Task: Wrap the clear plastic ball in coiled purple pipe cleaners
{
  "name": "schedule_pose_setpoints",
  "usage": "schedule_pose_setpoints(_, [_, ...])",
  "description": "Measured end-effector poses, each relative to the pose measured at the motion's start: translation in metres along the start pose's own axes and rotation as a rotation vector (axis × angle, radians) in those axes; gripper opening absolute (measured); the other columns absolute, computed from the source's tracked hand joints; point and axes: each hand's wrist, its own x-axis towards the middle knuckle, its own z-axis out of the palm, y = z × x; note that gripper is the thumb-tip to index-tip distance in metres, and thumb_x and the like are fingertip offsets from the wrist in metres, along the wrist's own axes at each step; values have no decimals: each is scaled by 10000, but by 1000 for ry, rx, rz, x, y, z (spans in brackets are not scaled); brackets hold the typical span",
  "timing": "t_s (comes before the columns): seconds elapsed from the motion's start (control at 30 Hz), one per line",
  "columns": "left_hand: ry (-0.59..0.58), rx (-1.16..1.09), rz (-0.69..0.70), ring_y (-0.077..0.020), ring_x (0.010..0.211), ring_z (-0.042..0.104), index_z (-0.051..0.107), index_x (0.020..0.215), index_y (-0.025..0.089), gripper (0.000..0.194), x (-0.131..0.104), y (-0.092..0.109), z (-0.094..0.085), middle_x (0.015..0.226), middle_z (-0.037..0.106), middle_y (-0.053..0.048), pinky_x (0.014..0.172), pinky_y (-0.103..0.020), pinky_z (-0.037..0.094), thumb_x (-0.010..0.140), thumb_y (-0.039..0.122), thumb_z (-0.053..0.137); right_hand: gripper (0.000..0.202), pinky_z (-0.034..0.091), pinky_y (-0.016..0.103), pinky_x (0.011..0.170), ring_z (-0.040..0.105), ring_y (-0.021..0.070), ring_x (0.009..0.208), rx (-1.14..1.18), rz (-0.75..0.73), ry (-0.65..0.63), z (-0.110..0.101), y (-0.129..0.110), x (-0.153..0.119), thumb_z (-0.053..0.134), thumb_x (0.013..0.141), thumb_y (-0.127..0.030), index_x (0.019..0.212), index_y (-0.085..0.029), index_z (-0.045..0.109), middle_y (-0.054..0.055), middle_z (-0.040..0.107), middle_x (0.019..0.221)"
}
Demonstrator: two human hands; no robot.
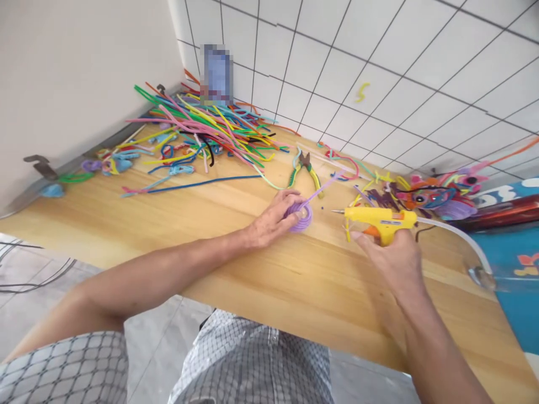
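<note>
My left hand (273,219) rests on the wooden table with its fingers curled over a coil of purple pipe cleaner (302,217). One straight end of the purple stem sticks out of the coil toward the upper right. In my right hand (393,255) is a yellow hot glue gun (379,216), gripped by its handle, with its metal nozzle pointing left toward the coil. The nozzle and the coil are apart. A clear glue stick (461,231) runs out of the gun's back end. Just behind the coil lie pliers (305,168) with green and yellow handles, jaws pointing away.
A heap of many-coloured pipe cleaners (219,126) lies at the back left, below a blurred phone-like screen (217,76) by the tiled wall. Finished fuzzy figures (442,193) and purple scraps sit at the right. A blue patterned mat (516,247) covers the right end of the table (252,280).
</note>
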Motion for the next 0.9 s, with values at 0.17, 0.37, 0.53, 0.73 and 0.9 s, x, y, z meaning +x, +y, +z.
schedule_pose_setpoints(0.17, [32, -68, -1, -266, 1557, 451, 565, 1441, 255, 368, 0, -3, 0, 1559, 539, -127, 1356, -513, 357, 1095, 372, 519, 432, 523, 444, 696, 645, 296, 722, -99, -291, 67, 23, -26, 9, 738, 766, -673, 800, -263, 610, 66, 663, 726])
schedule_pose_setpoints(0.37, [54, -103, 22, -256, 1541, 476, 557, 1454, 286, 370, -1, -2, 1, 1540, 565, -111, 1354, -504, 377, 1106, 406, 517, 240, 522, 426, 697, 660, 304, 767, -226, -446, 123, 32, -39, 14, 701, 832, -457, 912, -235, 653, 95, 681, 797])
schedule_pose_setpoints(0.53, [52, -108, 2, -257, 1559, 464, 535, 1491, 301, 392, -3, -3, 1, 1572, 546, -104, 1361, -511, 372, 1115, 407, 514, 207, 508, 413, 671, 654, 302, 764, -260, -500, 135, 36, -40, 13, 677, 843, -397, 964, -232, 649, 100, 678, 819])
schedule_pose_setpoints(0.73, [50, -111, -11, -244, 1582, 441, 533, 1491, 305, 387, -4, -2, -1, 1599, 516, -94, 1376, -494, 347, 1121, 416, 511, 205, 486, 388, 635, 645, 285, 755, -277, -515, 138, 40, -36, 12, 634, 847, -354, 1011, -232, 648, 95, 696, 854])
schedule_pose_setpoints(0.9, [40, -108, -20, -245, 1574, 450, 543, 1484, 299, 387, -4, 4, -4, 1580, 533, -88, 1373, -482, 345, 1120, 430, 521, 165, 505, 404, 659, 658, 304, 800, -241, -535, 122, 42, -37, 12, 613, 839, -315, 983, -237, 633, 115, 703, 882])
